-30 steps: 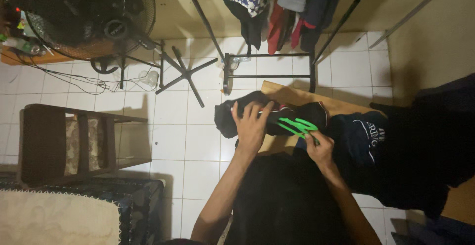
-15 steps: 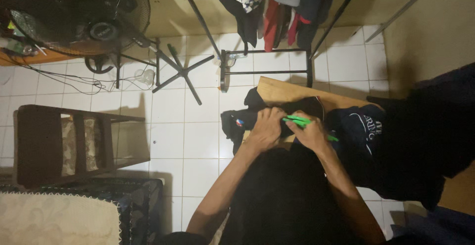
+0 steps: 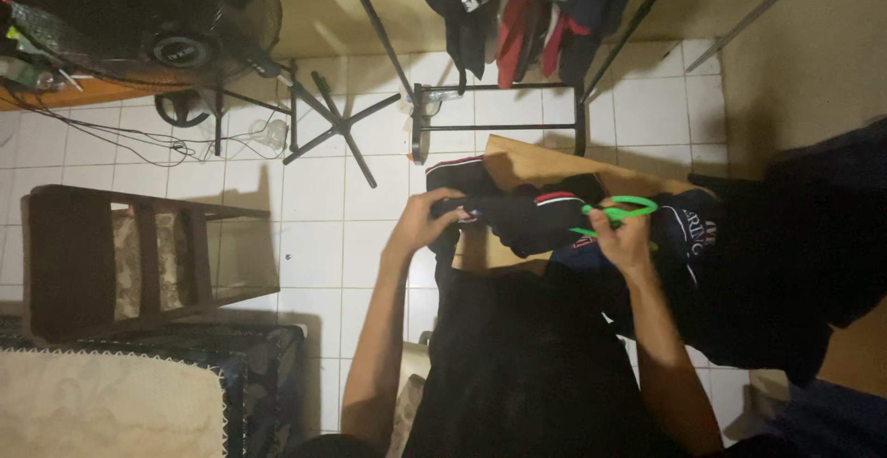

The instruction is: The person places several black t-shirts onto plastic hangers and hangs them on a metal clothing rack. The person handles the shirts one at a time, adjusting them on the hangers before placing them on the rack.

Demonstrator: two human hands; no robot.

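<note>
The left hand pinches the dark cloth over the brown cardboard. The right hand grips green scissors. The cloth looks soft, light and floppy, so it is best held tight near the blades.

The left hand has slid off the black garment's top to grip its left end; the right hand has drawn the green hanger rightward, apart.
</note>
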